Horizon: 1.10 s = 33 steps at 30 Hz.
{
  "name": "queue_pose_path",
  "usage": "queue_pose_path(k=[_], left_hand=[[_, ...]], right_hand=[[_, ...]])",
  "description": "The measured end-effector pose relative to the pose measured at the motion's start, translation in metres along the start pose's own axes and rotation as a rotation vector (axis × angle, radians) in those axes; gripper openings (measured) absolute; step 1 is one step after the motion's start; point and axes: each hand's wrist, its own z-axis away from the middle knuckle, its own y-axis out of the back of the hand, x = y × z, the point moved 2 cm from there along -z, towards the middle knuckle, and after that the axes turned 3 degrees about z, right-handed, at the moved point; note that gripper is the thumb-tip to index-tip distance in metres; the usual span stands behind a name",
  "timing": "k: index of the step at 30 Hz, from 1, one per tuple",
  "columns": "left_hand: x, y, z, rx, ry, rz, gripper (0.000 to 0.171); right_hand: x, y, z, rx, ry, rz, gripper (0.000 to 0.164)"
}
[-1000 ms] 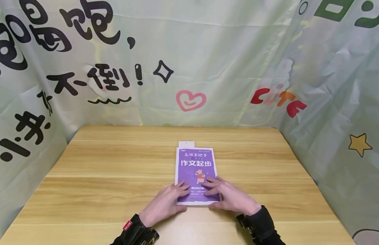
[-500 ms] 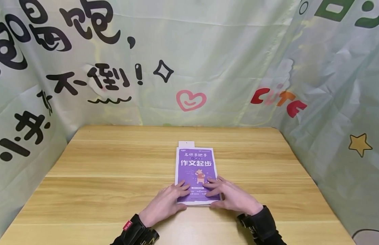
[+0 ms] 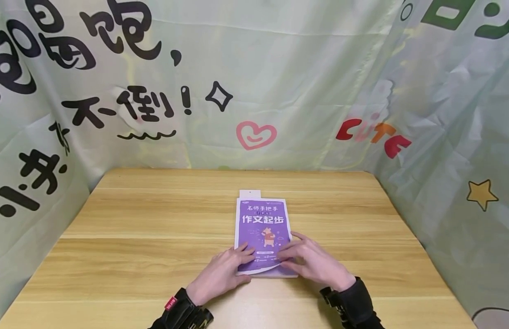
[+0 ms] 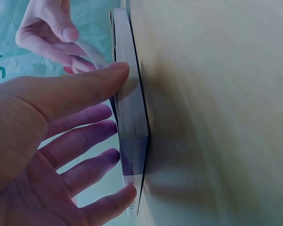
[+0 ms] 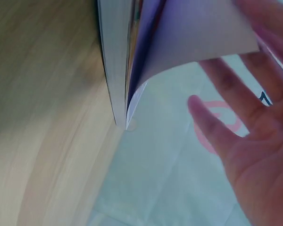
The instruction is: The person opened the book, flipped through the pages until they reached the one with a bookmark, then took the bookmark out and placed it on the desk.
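Observation:
A thick paperback book (image 3: 254, 228) with a purple cover, white title characters and a cartoon pig lies flat on the wooden table. My left hand (image 3: 219, 273) rests at its lower left, straight fingers over the cover; in the left wrist view the thumb (image 4: 96, 84) touches the edge of the pages. At the lower right corner, my right hand (image 3: 316, 261) pinches the front cover between thumb and fingers. The right wrist view shows this cover (image 5: 203, 33) bent up, apart from the page block (image 5: 116, 52) under it.
A white card-like tab (image 3: 249, 194) sticks out past the book's far edge. The wooden table (image 3: 155, 214) reaches back to a pale printed cloth (image 3: 287, 68), which also hangs along both sides. Each wrist wears a black strap (image 3: 348, 299).
My right hand has moved from lying on the cover to pinching its lower right corner, and that corner has come up off the pages. The left hand stays in place.

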Motion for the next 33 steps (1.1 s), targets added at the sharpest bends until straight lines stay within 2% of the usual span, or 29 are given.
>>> queue_pose_path(k=[7,13,20,26,33], left_hand=[[0.002,0.0,0.0,0.018,-0.01,0.005,0.052],[0.001,0.0,-0.001,0.029,-0.014,0.01,0.051],[0.003,0.001,-0.001,0.06,-0.028,-0.003,0.048],[0.005,0.002,-0.001,0.106,-0.046,0.014,0.041],[0.007,0.004,-0.001,0.213,-0.096,0.073,0.033]], right_hand=[[-0.001,0.0,-0.004,0.213,0.131,0.109,0.022],[0.0,0.003,-0.006,0.373,0.178,0.161,0.022],[0.0,0.004,-0.007,0.544,0.145,0.19,0.027],[-0.004,-0.002,-0.009,0.648,0.132,0.105,0.027],[-0.009,-0.008,-0.012,0.724,0.021,0.015,0.038]])
